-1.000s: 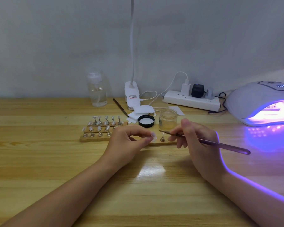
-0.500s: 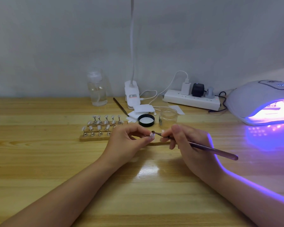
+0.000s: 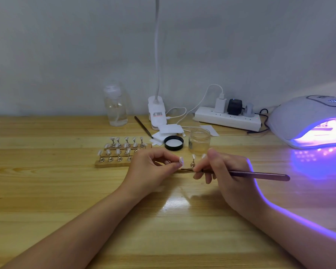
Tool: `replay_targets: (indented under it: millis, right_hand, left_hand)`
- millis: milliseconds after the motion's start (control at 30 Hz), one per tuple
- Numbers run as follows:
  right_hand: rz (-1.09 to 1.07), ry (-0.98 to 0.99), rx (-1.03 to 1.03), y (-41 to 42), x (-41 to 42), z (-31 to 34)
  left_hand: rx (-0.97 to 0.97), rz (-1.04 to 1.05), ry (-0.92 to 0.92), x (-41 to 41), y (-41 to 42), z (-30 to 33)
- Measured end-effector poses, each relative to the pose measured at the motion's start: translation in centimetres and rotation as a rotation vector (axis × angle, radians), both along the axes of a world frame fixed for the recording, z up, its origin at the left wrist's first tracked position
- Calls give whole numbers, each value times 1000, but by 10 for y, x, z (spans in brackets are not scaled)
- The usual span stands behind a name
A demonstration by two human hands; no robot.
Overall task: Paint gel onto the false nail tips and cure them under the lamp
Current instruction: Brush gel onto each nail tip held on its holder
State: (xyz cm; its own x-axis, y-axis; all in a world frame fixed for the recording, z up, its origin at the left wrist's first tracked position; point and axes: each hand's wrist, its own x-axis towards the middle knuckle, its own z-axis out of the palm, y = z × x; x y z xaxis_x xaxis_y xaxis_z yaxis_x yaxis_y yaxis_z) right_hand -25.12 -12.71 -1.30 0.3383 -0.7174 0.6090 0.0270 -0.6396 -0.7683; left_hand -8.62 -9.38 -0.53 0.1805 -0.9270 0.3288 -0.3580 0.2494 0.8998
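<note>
My left hand point(image 3: 153, 167) pinches a false nail tip point(image 3: 180, 159) on its small stand, held just above the table. My right hand point(image 3: 221, 171) grips a purple-handled brush point(image 3: 260, 174), its bristle end lying just below the held tip. A wooden holder point(image 3: 113, 163) carries several nail tips on metal stands; one more stand point(image 3: 192, 162) shows between my hands. The open gel jar point(image 3: 199, 141) and its black lid point(image 3: 174, 143) sit behind. The curing lamp point(image 3: 306, 121) glows violet at the right.
A clear liquid bottle point(image 3: 115, 107), a clip lamp base point(image 3: 157, 113), a power strip point(image 3: 227, 118) with plugs and cables, white pads point(image 3: 170, 131) and a spare dark tool point(image 3: 144, 126) stand along the back of the wooden table point(image 3: 47, 191).
The brush tip touched the held nail tip half a second ago and has since dropped just below it. My right hand shifted slightly right. My left hand stayed in place.
</note>
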Motion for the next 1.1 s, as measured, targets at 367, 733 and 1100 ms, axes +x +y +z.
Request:
replay_targets:
  millis: [367, 733, 1100]
  right_hand:
    - [-11, 14, -13, -1, 0, -1]
    - [-18, 2, -20, -1, 0, 0]
    - [-53, -2, -2, -2, 0, 0]
  left_hand:
    - [18, 11, 2, -1, 0, 0]
    - [21, 15, -11, -1, -1, 0]
    - [19, 8, -16, -2, 0, 1]
